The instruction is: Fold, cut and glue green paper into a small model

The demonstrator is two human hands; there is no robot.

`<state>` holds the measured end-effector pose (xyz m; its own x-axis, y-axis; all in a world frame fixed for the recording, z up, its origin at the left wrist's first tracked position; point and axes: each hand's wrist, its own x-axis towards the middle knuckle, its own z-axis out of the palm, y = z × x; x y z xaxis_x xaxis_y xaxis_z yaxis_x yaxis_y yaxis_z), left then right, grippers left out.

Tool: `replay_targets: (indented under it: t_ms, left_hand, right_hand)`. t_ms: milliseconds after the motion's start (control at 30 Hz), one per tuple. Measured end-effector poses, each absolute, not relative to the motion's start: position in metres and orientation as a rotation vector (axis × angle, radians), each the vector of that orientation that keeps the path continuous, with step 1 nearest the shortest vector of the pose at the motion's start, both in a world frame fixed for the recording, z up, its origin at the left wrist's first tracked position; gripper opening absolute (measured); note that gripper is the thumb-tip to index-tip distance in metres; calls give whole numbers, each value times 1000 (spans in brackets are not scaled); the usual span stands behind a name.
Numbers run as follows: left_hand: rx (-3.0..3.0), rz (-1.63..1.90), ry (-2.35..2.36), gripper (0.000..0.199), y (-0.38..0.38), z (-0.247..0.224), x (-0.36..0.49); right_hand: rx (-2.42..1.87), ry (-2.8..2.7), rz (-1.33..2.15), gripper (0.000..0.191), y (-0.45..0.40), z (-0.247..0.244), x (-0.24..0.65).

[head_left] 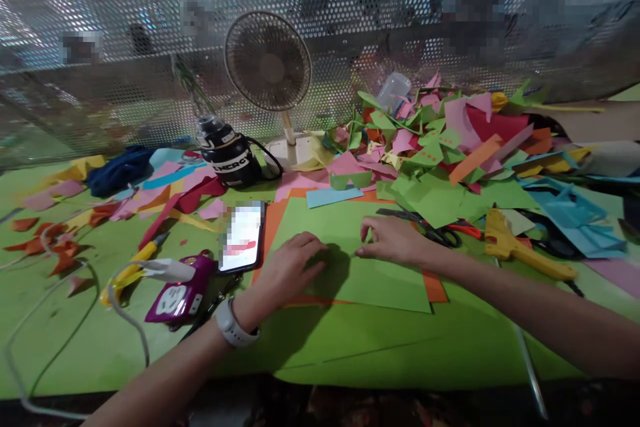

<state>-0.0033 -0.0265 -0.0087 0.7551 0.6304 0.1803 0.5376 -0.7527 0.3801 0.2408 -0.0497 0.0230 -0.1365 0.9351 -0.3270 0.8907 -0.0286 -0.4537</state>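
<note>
The green sheet (380,287) is lying in front of the person, on top of an orange sheet (437,288) whose edges are showing around it. Over the left part of the green sheet the left hand (297,263) is spreading its fingers loosely, palm down, and is gripping nothing visible; whether it is pressing the paper, one cannot tell. Over its right part the right hand (393,239) is curving thumb and forefinger towards each other, leaving a gap with nothing showing between them. A light blue strip (334,197) is lying across the far edge of the green sheet, a phone (243,237) is lying left of it, and scissors (443,233) are lying at its right edge, very near the right forearm. If only one hand is pressing, the green sheet could be slipping out of line over the orange one. A sweeping forearm could be knocking the scissors or the yellow glue gun (525,250), right of the sheet. If the fan (270,67) beyond it is blowing, the light strip could be lifting away.
</note>
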Motion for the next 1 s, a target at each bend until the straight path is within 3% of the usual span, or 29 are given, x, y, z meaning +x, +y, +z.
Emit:
replay_targets:
  t_ms: [133, 367, 767, 900, 1000]
  left_hand:
    - [2668, 457, 862, 12, -25, -12, -4]
    - [2918, 476, 714, 15, -29, -9, 6]
    - [3035, 486, 606, 18, -28, -8, 11]
    - [3050, 428, 580, 12, -27, -10, 11]
    - [3018, 438, 636, 10, -28, -12, 11]
  right_hand:
    - [-1968, -2140, 969, 21, -47, 16, 246]
    - [-1877, -2034, 1302, 32, -31, 8, 256]
    - [-1822, -1945, 1438, 33, -30, 15, 261]
    - [-1814, -1975, 1382, 29, -31, 17, 258]
    - [-1797, -2064, 1088, 26, -42, 16, 253]
